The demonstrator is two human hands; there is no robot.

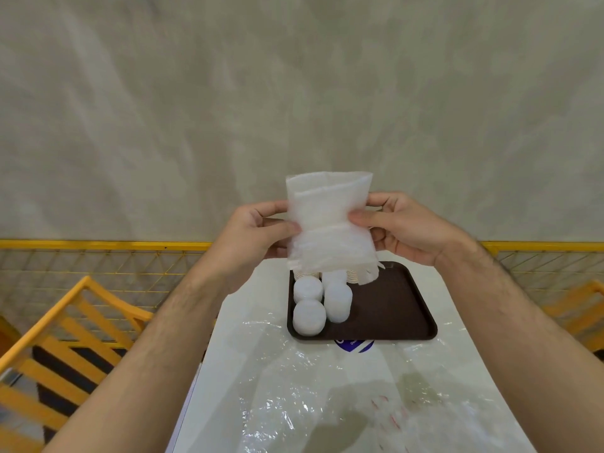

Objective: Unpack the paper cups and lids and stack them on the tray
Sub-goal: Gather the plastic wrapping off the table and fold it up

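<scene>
Both hands, left hand (258, 230) and right hand (402, 227), pinch a seemingly empty plastic sleeve (330, 223) above the tray (392, 308); set it aside clear of the lid stacks (310, 313).

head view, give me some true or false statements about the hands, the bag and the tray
1. Both hands hold the white plastic bag up above the table. True: the left hand and right hand each pinch one side of it.
2. The tray is bright yellow. False: it is dark brown.
3. White lid stacks stand on the left part of the tray. True.
4. The right half of the tray is packed with cups. False: that part is bare.
5. A clear plastic sheet lies on the white table nearer the person than the tray. True.
6. The left hand rests flat on the table. False: its grip is on the raised bag.
</scene>
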